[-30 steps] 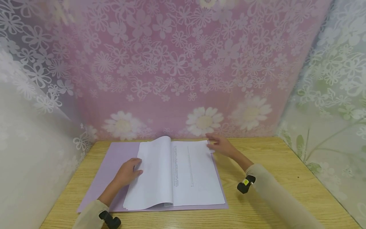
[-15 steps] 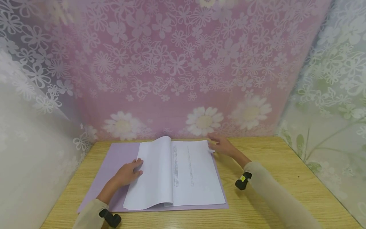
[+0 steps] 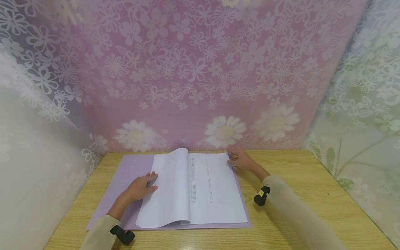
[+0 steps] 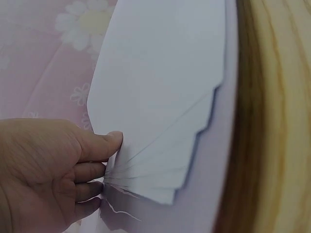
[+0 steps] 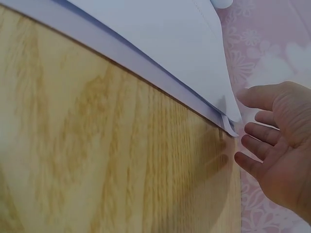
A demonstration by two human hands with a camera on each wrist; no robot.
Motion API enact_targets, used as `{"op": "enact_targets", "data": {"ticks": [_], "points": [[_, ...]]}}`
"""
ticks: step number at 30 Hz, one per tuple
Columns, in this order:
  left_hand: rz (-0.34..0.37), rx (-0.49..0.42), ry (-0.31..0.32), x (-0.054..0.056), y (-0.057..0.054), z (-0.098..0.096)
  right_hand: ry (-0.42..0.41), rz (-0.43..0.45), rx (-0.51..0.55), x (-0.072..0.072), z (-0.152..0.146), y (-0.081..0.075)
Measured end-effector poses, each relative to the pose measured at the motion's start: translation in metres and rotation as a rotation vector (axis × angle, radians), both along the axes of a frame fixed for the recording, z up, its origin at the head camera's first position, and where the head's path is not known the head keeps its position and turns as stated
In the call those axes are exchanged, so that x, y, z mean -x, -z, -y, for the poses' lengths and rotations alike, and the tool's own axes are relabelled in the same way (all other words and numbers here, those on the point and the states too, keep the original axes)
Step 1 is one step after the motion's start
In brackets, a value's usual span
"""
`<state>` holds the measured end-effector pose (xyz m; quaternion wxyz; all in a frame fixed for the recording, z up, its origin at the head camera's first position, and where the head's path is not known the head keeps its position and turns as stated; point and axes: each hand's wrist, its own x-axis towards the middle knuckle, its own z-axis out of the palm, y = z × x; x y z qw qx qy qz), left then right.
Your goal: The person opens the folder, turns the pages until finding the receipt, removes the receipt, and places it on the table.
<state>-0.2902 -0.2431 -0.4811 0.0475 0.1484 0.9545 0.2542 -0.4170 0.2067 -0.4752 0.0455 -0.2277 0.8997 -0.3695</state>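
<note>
An open lilac folder (image 3: 114, 189) holds a stack of white paper. Turned pages (image 3: 165, 194) curl over to the left, and a sheet with two printed columns (image 3: 220, 191) faces up on the right. My left hand (image 3: 139, 187) pinches the left edge of the turned pages; in the left wrist view its thumb (image 4: 115, 140) lies on top, fingers behind the fanned sheets (image 4: 160, 170). My right hand (image 3: 243, 160) is at the printed sheet's upper right corner. In the right wrist view its fingers (image 5: 257, 133) are spread and relaxed beside the slightly lifted corner (image 5: 231, 114).
The folder lies on a wood-grain table (image 3: 290, 173), near its back edge. A pink flowered curtain (image 3: 193, 76) hangs right behind, with pale flowered panels at left and right (image 3: 368, 114). Black wrist cameras (image 3: 261, 196) are worn over both sleeves.
My right hand has shifted slightly at the page's upper right corner, its forearm drawn a little inward. My left hand keeps its hold on the turned pages. The head view has tilted slightly.
</note>
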Motion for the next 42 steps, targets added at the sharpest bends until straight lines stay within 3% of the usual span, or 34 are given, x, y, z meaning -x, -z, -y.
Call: {"op": "enact_targets", "data": {"ticks": [14, 23, 36, 42], "points": [[0.005, -0.016, -0.017, -0.0015, -0.0017, -0.0024, 0.035, -0.037, -0.027, 0.0028, 0.0019, 0.0014], [-0.005, -0.012, -0.017, -0.0023, -0.0014, -0.0029, 0.024, -0.060, 0.068, 0.0037, 0.0031, 0.0043], [0.006, -0.013, -0.026, -0.0052, -0.0041, -0.0048, 0.013, 0.007, 0.174, 0.0013, 0.0058, 0.0059], [0.006, -0.023, -0.027, -0.0059, -0.0037, -0.0047, -0.027, -0.031, 0.240, -0.0042, 0.0061, 0.0032]]}}
